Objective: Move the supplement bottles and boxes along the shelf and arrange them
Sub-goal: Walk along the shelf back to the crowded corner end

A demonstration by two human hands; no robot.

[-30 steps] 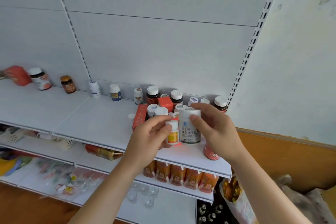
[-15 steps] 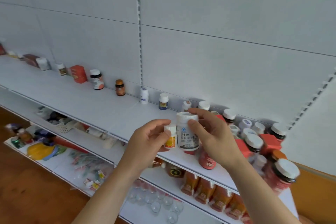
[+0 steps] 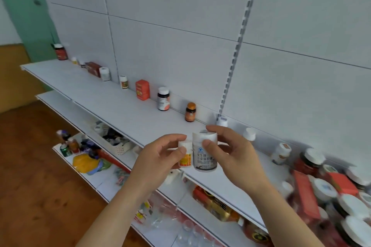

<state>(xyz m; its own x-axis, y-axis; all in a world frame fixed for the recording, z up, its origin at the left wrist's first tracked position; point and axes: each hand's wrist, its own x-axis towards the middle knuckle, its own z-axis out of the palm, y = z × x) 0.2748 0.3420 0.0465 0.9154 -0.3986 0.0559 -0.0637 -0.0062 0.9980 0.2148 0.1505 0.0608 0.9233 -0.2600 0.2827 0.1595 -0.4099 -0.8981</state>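
Observation:
My left hand (image 3: 158,158) holds a small white bottle with an orange label (image 3: 185,154) in front of the long white shelf (image 3: 112,104). My right hand (image 3: 232,152) holds a larger white bottle with dark print (image 3: 204,156) right beside it, the two bottles touching. Both are lifted above the shelf's front edge. Along the back of the shelf stand spaced items: an amber bottle (image 3: 190,112), a dark bottle with a white cap (image 3: 163,98), a red box (image 3: 142,89) and more bottles further left. A dense cluster of bottles and red boxes (image 3: 329,186) crowds the right end.
Lower shelves (image 3: 108,178) hold a white basket (image 3: 118,146), packets, clear cups and red bottles. A slotted upright (image 3: 234,52) runs up the white back panel. Wooden floor lies at the left, with a green wall at the far left.
The view has swung left along the shelf. Both hands kept hold of their bottles, and the crowded cluster has shifted to the right edge of view.

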